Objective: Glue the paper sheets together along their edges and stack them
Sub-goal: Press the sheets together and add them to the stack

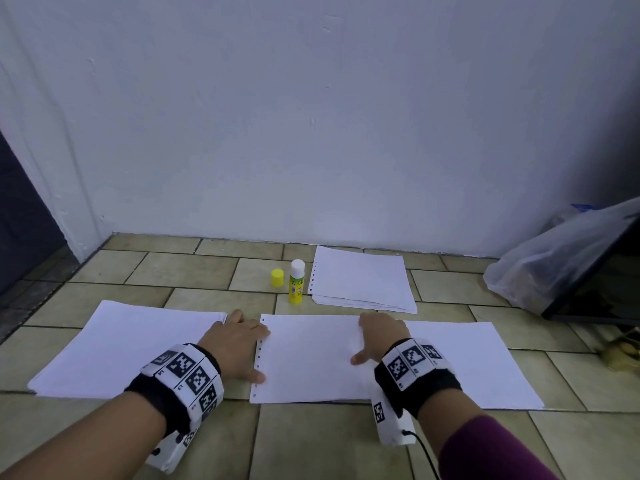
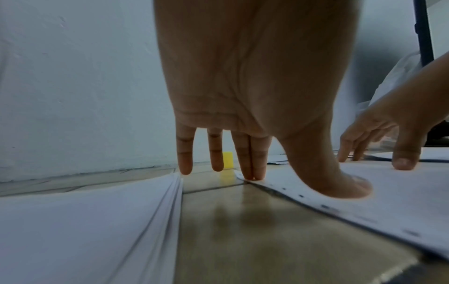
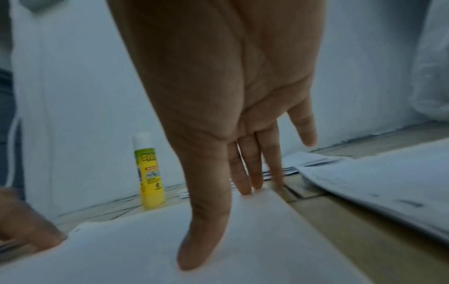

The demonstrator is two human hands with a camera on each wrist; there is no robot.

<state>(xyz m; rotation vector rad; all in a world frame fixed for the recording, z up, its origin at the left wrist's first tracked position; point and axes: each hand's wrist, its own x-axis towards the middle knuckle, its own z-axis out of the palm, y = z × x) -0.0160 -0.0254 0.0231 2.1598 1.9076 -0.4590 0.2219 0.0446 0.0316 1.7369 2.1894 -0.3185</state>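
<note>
**Both hands flat on the middle sheet**

Nearest the head camera: two forearms with marker-covered wristbands, reaching out over a tiled floor (image 1: 207, 268). Left hand (image 1: 239, 344) spread with straight fingers, thumb (image 2: 340, 184) and two fingertips pressing the punched left edge of the middle sheet (image 1: 308, 358), nothing gripped. Right hand (image 1: 379, 336) likewise open and flat, thumb and fingertips (image 3: 245, 184) down near the same sheet's right edge, nothing held. Left of it, just apart, a thicker stack of paper (image 1: 128, 348), little finger of the left hand at its corner. Right of it, more paper (image 1: 478, 365), whether overlapping or only beside: cannot tell. Farther back, near the wall (image 1: 311, 116), a third pile (image 1: 360, 278); just beside that, glue stick (image 1: 296, 281) upright and uncapped, yellow cap (image 1: 277, 278) standing alone to its left. Far right, plastic bag (image 1: 540, 265) against a dark frame.
</note>
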